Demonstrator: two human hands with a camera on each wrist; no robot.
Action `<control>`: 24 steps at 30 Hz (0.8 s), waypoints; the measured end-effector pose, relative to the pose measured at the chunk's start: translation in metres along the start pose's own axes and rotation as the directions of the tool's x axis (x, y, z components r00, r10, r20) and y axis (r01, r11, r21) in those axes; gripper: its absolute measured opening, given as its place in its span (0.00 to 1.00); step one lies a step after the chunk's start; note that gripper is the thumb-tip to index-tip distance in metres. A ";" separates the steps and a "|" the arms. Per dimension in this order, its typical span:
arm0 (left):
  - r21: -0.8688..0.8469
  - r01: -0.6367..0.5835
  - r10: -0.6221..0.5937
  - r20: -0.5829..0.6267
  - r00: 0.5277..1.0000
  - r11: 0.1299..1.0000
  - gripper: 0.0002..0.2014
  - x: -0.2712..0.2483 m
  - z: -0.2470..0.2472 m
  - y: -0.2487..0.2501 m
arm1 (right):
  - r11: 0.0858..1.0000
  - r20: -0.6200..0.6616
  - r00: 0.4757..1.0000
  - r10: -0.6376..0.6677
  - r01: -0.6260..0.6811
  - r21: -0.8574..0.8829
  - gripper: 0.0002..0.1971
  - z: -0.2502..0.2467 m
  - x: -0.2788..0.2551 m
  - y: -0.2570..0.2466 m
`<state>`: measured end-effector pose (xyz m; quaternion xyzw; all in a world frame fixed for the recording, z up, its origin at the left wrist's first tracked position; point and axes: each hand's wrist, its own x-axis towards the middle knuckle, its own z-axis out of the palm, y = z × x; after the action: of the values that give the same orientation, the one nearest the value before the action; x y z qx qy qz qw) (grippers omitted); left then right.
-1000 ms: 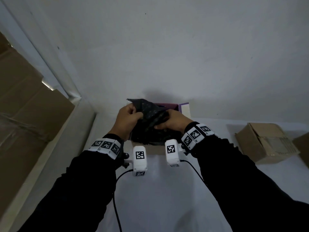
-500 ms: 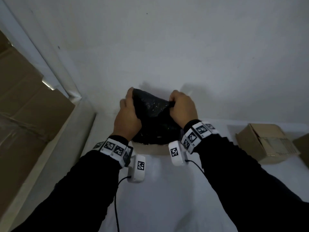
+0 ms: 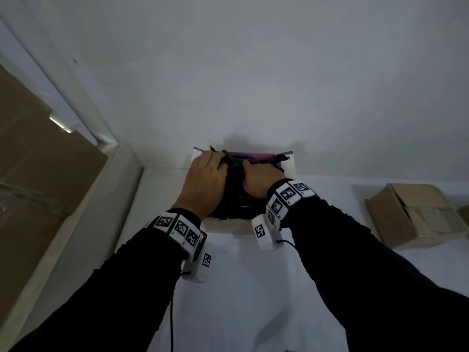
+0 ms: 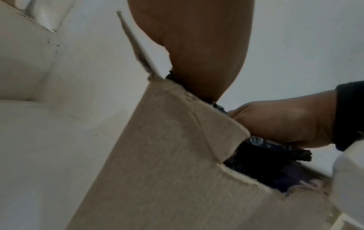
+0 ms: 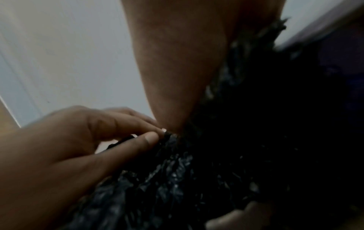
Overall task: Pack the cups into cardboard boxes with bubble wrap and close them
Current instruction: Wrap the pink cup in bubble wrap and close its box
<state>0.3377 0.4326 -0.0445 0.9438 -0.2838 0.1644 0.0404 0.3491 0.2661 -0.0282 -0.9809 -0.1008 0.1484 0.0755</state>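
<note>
- Two hands work one box: my left hand [image 3: 205, 179] and right hand [image 3: 258, 181] both press a black bubble wrap bundle [image 3: 234, 199] down into the open cardboard box [image 3: 228, 226], which sits on the white counter [image 3: 241, 288] against the wall.
- Left grip: the right wrist view shows thumb and forefinger pinching a fold of the black wrap near the top of the bundle.
- Right grip: fingers curl over the wrap's upper edge, with the palm bearing down on it.
- Cup: I cannot see it; I judge it sits inside the wrap, but the black plastic hides everything.
- Box: the near flap stands up in the left wrist view, and a purple inner face shows on the far flap [image 3: 253, 156]. No flap is folded over yet.
- Step in hand, as I judge it: seating the wrapped load, with the closing not begun.
- Next move calls for tucking the loose wrap edges below the rim, then releasing both hands and folding the flaps over without trapping plastic in the seam.
- Second brown cardboard box [image 3: 411, 214] rests well apart on the counter at my right, flaps shut.
</note>
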 end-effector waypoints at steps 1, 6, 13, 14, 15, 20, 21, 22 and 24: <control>-0.019 -0.010 0.011 0.056 0.998 1.000 0.14 0.000 0.003 -0.001 | 1.000 0.006 1.000 -0.012 0.012 -0.025 0.19 -0.001 0.000 -0.001; 0.174 -0.047 0.008 0.218 0.976 0.984 0.19 0.003 0.013 -0.002 | 0.987 -0.341 0.929 -0.142 0.105 -0.123 0.14 0.000 -0.011 0.000; 0.307 0.008 -0.123 0.358 0.925 0.952 0.22 0.013 0.006 0.008 | 0.968 -0.516 0.848 -0.121 -0.014 -0.251 0.14 0.011 -0.027 0.019; 0.322 0.013 -0.132 0.352 0.927 0.947 0.25 0.014 0.006 0.009 | 0.963 -0.473 0.868 -0.148 0.017 -0.269 0.16 0.012 -0.027 0.017; 0.324 0.014 -0.135 0.355 0.925 0.946 0.26 0.013 0.008 0.009 | 0.959 -0.415 0.896 -0.159 0.041 -0.280 0.17 0.014 -0.028 0.013; 0.266 0.026 -0.131 0.383 0.915 0.964 0.18 0.013 0.010 0.003 | 0.998 -0.081 0.996 -0.037 0.033 -0.060 0.20 0.008 -0.016 -0.004; 0.231 0.040 -0.122 0.353 0.928 0.972 0.15 0.012 0.012 0.001 | 1.000 -0.003 1.000 -0.013 0.013 0.025 0.24 0.005 -0.010 -0.004; 0.202 0.047 -0.108 0.301 0.947 0.978 0.14 0.009 0.014 -0.002 | 0.996 0.062 0.998 0.006 -0.011 0.091 0.27 0.002 -0.005 -0.003; 0.162 0.066 -0.097 0.187 0.978 0.985 0.18 0.006 0.017 -0.003 | 0.990 0.124 0.992 0.015 -0.032 0.137 0.31 -0.002 0.001 -0.001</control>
<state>0.3489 0.4293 -0.0584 0.9665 -0.2338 0.0915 -0.0541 0.3506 0.2671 -0.0265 -0.9634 -0.0832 0.2160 0.1355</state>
